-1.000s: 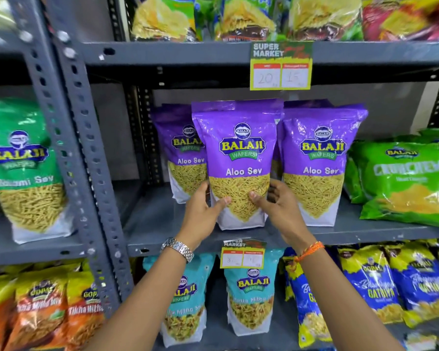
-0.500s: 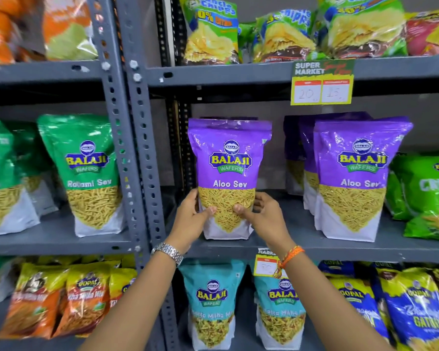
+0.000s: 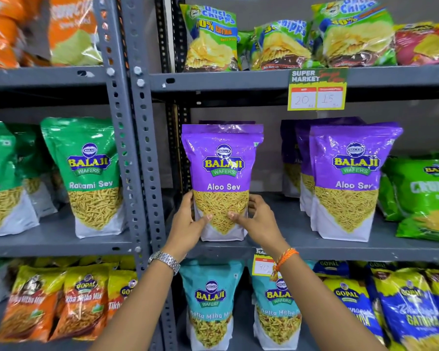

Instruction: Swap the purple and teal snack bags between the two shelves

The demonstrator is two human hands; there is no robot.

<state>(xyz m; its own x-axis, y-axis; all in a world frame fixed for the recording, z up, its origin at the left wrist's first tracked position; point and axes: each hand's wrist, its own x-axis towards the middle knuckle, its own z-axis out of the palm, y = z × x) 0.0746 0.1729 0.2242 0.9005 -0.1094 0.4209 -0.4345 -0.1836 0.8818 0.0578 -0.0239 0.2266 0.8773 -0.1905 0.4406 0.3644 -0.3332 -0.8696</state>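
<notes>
A purple Aloo Sev bag (image 3: pixel 222 168) stands upright at the left end of the middle shelf (image 3: pixel 314 249), with another purple bag just behind it. My left hand (image 3: pixel 188 224) grips its lower left side and my right hand (image 3: pixel 256 221) grips its lower right side. More purple bags (image 3: pixel 350 178) stand to the right on the same shelf. Two teal Balaji bags (image 3: pixel 211 300) (image 3: pixel 276 307) stand on the shelf below, partly hidden by my forearms.
Grey slotted uprights (image 3: pixel 134 158) rise just left of the held bag. Green Ratlami Sev bags (image 3: pixel 89 173) fill the left bay. Green bags (image 3: pixel 426 198) lie at far right. Uncle Chipps bags (image 3: pixel 211 39) sit above, Gopal bags (image 3: pixel 406 312) below. A price tag (image 3: pixel 317 89) hangs overhead.
Both hands have carried the purple bag leftward from in front of the other purple bags to the shelf's left end. My view has shifted left and up.
</notes>
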